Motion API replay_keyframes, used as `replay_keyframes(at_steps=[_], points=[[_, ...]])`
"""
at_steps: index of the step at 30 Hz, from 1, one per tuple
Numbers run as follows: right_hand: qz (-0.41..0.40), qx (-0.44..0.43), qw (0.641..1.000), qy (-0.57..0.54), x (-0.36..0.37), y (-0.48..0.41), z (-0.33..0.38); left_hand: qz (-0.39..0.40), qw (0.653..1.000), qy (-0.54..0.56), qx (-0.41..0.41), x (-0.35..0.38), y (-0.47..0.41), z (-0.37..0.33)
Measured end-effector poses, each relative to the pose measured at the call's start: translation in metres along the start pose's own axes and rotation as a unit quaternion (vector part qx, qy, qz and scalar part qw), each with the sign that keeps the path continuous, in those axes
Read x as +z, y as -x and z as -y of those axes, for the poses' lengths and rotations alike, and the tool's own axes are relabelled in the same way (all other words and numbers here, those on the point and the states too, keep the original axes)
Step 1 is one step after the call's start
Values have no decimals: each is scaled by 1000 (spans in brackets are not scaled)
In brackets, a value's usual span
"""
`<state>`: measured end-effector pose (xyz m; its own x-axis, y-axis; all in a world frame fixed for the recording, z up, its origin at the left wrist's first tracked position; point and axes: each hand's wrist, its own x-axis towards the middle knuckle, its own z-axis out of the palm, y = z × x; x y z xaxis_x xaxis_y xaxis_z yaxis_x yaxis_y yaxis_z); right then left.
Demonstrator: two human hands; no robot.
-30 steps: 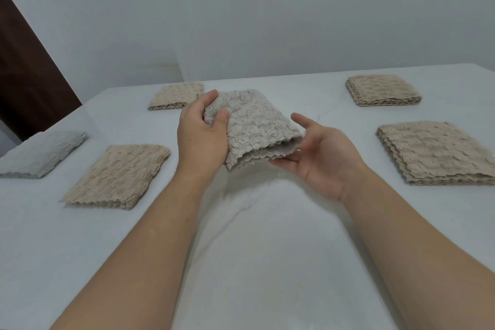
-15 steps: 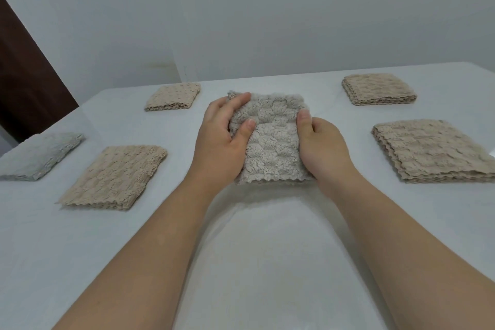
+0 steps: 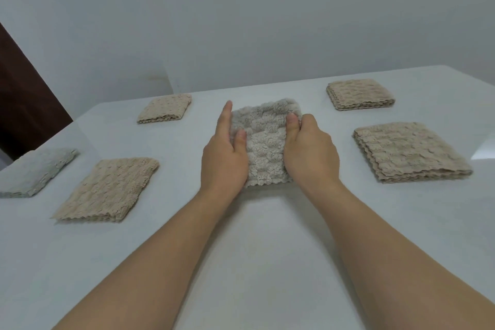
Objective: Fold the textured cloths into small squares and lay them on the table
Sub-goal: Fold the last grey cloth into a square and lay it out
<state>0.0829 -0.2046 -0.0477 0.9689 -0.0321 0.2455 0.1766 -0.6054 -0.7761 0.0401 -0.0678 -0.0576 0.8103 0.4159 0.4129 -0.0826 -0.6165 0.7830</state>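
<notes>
We see a white table (image 3: 254, 236), matte, filling most of the view. Behind it a plain pale grey wall (image 3: 267, 21) with a corner seam; a dark brown panel (image 3: 24, 94) at far left.

Five folded cloths sit around the table, well apart from each other: grey cloth (image 3: 34, 173) at the left edge, near-left beige cloth (image 3: 109, 189), far-left beige cloth (image 3: 164, 108), far-right beige cloth (image 3: 360, 94), near-right beige cloth (image 3: 409, 151). All lie flat.

Centre: a grey-beige textured cloth (image 3: 265, 147), folded into a small square, lying flat on the table between both hands. Scalloped edge faces us.

Left hand (image 3: 223, 161) against the cloth's left side; fingers (image 3: 225, 118) straight and held together along the left edge, thumb resting on top of the cloth. No pinch that we can see.

Right hand (image 3: 312, 154) over the cloth's right side; its fingers curl over the right edge, thumb on the top face near the far right corner. Looks like a loose grip on that edge, but the fingertips underneath are hidden, so we cannot tell how firm.

Both forearms bare.
</notes>
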Motion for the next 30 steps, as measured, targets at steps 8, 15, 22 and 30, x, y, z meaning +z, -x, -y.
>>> replay_keyframes(at_steps=[8, 15, 22, 30], points=[[-8, 12, 999, 42, -90, -53, -23, 47, 992, -84, 82, 72, -31, -63], [27, 27, 970, 241, -201, -110, -101, 152, 979, -80, 113, 192, -33, -156], [56, 0, 895, 442, -258, -176, -189, 238, 962, -120, 60, 296, -35, -213], [75, 62, 911, 402, -271, -219, -251, 248, 957, -150, 10, 372, -32, -222]])
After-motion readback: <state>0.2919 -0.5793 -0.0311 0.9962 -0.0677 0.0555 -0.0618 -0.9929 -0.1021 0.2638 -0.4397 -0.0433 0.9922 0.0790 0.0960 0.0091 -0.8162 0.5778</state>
